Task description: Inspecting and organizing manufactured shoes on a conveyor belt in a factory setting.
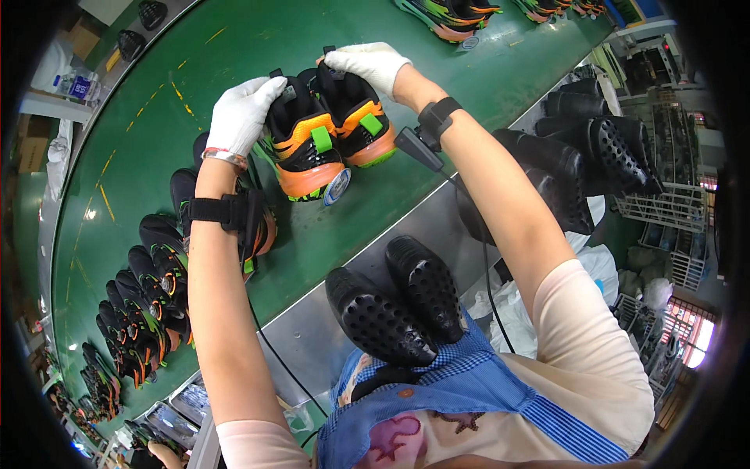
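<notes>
A pair of black sneakers with orange and green trim stands side by side on the green belt before me. My left hand, in a white glove, pinches the top of the left sneaker near its black loop. The gloved right hand closes on the top of the right sneaker, its fingertips by another black loop. Both shoes have a green tab and a translucent orange sole at the near end. A round sticker hangs at the left sneaker's sole.
Similar sneakers line the left of the green belt, and others sit at the far right. Two black perforated shoe lasts rest near my apron. More black lasts lie at right. A cable hangs beside my right arm.
</notes>
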Tool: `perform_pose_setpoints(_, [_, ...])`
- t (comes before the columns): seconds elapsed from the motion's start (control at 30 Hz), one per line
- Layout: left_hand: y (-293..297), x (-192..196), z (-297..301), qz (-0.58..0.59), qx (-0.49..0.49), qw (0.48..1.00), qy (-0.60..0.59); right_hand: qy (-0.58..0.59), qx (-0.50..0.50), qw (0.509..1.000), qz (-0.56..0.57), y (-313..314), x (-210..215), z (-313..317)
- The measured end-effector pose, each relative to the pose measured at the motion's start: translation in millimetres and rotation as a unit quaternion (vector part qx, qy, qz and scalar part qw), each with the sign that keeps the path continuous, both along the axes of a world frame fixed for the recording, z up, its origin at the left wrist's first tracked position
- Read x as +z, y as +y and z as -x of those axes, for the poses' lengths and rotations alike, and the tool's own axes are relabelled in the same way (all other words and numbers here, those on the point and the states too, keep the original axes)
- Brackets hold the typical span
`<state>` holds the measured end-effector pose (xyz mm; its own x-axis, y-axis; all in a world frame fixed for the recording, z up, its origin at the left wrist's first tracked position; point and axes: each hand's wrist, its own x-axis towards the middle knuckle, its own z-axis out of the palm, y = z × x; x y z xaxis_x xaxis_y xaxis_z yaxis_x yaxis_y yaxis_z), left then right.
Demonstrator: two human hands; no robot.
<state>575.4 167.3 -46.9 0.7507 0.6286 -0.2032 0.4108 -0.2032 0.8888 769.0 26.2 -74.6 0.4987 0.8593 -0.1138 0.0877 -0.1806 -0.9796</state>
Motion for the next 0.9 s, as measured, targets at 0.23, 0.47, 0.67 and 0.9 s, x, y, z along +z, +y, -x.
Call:
perform_pose_setpoints(0.23, [-20, -7, 8, -0.092, -0.059, 0.993, -0.040, -0.003, 0.013, 0.999, 0.030, -19, -8, 13])
perform_pose_setpoints(0.47, [-71, -38, -4, -0.132, -0.093, 0.984, -0.079, 0.007, 0.006, 0.999, 0.042, -57, -34, 50])
perform_pose_setpoints(0.67, [-57, -68, -4, -0.257, -0.077, 0.962, -0.056, -0.187, 0.051, 0.975, 0.105, -74, -29, 67])
perform_pose_setpoints(0.9, [-63, -52, 13, -0.190, -0.198, 0.953, -0.125, -0.322, 0.023, 0.940, 0.115, -77, -37, 80])
